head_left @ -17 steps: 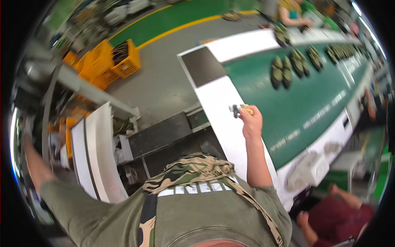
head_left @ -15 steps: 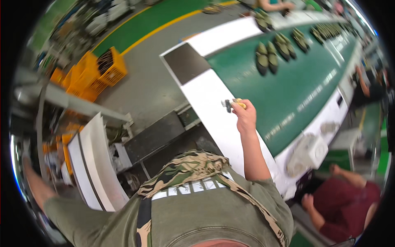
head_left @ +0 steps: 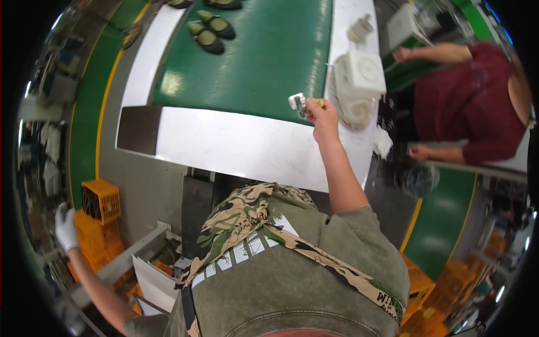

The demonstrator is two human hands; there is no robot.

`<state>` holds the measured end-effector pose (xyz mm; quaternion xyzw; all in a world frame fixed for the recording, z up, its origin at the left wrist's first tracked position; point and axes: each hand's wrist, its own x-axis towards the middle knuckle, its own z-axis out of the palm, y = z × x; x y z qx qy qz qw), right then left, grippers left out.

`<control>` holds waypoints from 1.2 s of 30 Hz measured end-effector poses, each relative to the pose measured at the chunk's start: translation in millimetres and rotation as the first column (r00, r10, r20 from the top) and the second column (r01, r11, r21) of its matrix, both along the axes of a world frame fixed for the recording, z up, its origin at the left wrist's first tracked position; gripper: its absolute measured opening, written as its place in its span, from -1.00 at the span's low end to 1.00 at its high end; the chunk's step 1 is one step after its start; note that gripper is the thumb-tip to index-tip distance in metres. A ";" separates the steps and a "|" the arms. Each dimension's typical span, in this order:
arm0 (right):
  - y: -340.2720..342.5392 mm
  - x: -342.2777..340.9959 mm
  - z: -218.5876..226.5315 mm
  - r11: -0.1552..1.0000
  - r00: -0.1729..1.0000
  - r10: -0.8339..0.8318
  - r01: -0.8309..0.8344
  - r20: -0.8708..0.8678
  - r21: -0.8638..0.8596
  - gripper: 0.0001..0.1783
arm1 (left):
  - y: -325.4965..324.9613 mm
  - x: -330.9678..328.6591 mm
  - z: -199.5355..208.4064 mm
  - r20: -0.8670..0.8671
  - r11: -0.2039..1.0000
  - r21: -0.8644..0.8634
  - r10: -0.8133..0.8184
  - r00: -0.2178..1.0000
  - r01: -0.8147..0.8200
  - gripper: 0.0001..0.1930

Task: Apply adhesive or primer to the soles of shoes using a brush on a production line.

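So it's a factory floor with green walkways and yellow lines, and a long white table (head_left: 236,140) with a green belt (head_left: 264,62) down the middle. A dark square plate (head_left: 139,129) sits at the table's near left corner.

Right hand (head_left: 324,122) is out over the near right end of the belt, fingers closed round a small tool (head_left: 304,106), yellowish grip, dark and whitish head. It's kinda small, so I can't tell exactly what it is or whether it touches the belt. Left hand (head_left: 67,229) is way off to the left in a white glove, fingers loosely open, nothing visible in it, near a stack of orange crates (head_left: 92,241).

Pair of dark-toed shoes (head_left: 212,33) with green insides on the far left of the belt. Right of the tool there's a white plastic container (head_left: 359,76), with a pale cup (head_left: 359,29) farther along. Someone in a maroon shirt (head_left: 463,106) is over on the right.
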<state>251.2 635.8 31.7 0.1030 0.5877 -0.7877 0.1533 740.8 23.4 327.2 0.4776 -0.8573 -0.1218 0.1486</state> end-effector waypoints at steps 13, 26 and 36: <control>181.3 -47.4 -56.9 0.532 0.879 -0.001 0.405 -0.478 0.744 -0.83 | 253.0 -223.4 -311.6 0.148 0.666 0.571 -0.659 0.738 0.481 -0.43; 162.7 -66.2 -63.6 0.123 0.811 0.378 0.434 -0.447 0.892 -0.91 | 240.9 -230.4 -298.7 0.289 0.723 0.597 -0.599 0.747 0.349 -0.44; 144.7 -65.7 -41.2 -0.024 0.861 0.372 0.382 -0.346 0.924 -0.91 | 164.3 -285.2 -331.4 0.174 0.645 0.633 -0.657 0.733 0.428 -0.39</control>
